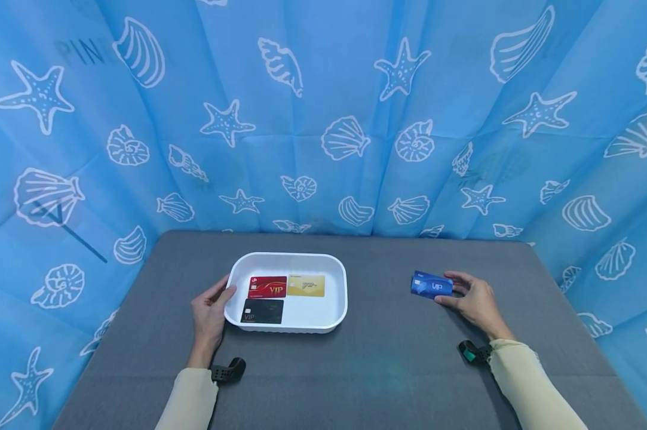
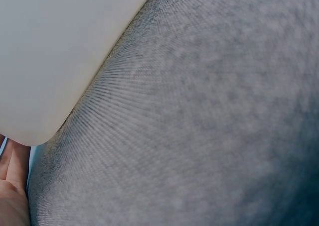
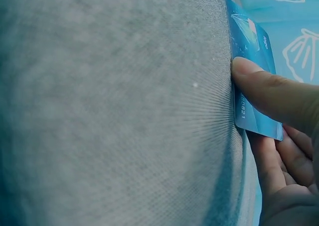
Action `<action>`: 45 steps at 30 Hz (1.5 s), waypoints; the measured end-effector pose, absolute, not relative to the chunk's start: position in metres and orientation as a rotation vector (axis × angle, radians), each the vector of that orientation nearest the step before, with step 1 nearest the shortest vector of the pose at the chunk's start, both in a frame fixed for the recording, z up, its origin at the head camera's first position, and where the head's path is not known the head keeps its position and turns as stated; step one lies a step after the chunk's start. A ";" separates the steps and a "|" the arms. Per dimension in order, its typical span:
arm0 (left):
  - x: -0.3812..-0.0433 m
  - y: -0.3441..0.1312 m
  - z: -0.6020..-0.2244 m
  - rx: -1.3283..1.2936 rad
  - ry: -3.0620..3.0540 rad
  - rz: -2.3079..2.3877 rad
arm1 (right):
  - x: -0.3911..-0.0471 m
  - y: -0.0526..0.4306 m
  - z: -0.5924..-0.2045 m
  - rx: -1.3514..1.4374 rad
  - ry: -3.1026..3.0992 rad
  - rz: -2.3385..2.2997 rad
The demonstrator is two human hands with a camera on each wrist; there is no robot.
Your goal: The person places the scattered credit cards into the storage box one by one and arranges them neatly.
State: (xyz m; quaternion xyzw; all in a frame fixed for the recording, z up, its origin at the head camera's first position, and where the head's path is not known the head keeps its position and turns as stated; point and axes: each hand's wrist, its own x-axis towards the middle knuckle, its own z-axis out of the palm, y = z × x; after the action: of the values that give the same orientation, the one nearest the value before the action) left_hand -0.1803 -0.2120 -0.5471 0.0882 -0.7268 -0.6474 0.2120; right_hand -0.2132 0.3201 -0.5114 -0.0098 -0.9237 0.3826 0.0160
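Note:
In the head view, a white plastic tray with rounded corners sits left of the middle of the table. My left hand grips its left rim, the thumb over the edge; the left wrist view shows the tray wall and part of the hand. Inside lie a red VIP card, a gold card to its right and a black VIP card below the red one. Off to the right, my right hand pinches a blue VIP card between thumb and fingers, the card tilted up.
Grey cloth covers the table. A blue curtain printed with white shells and starfish hangs behind it and along both sides. Each wrist wears a black band, the left band and the right band.

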 end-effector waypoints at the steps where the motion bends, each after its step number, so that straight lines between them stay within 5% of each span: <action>1: -0.181 -0.212 -0.547 0.243 -2.019 -1.798 | -0.213 0.320 -0.512 -0.036 -2.874 1.180; 17: -0.180 -0.213 -0.546 0.208 -2.017 -1.813 | -0.211 0.325 -0.511 -0.154 -2.870 1.295; 45: -0.181 -0.212 -0.547 0.203 -2.006 -1.775 | -0.203 0.305 -0.488 0.023 -2.722 1.448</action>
State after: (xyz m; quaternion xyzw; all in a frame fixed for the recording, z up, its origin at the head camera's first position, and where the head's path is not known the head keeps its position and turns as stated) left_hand -0.1810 -0.2124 -0.5469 0.0736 -0.7275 -0.6438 0.2255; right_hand -0.2025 0.3049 -0.4882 0.0073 -0.8825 0.4694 0.0290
